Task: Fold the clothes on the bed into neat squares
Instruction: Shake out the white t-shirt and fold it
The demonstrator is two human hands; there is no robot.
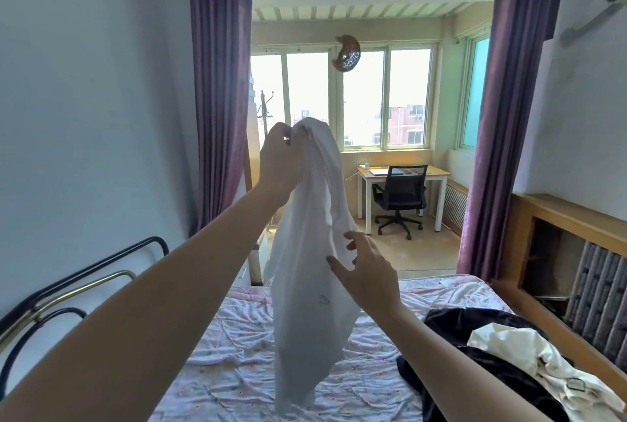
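Step in hand, by my read: sorting out a white shirt (305, 269) held up in air, centre of frame, before it can be laid flat.

L hand (280, 158), centre frame above mid-height, grips a bunched end of shirt, fingers curled round the cloth. R hand (364, 269), lower centre-right, fingers spread wide, tips at the shirt's right edge; holds nothing yet.

To do it well: R hand should find an edge or seam opp. the L grip, pinch it, pull apart so cloth hangs flat, not twisted. Then lower onto a bare part of the bed (220, 370), smooth first, fold after.

Shirt: thin, plain white, small mark low on front. Hangs in long soft folds, bottom trailing to the sheet at lower centre. Which end is up, can't tell.

Still to do: dark garment (475, 353) and cream one (529, 353) heaped unfolded, lower right.
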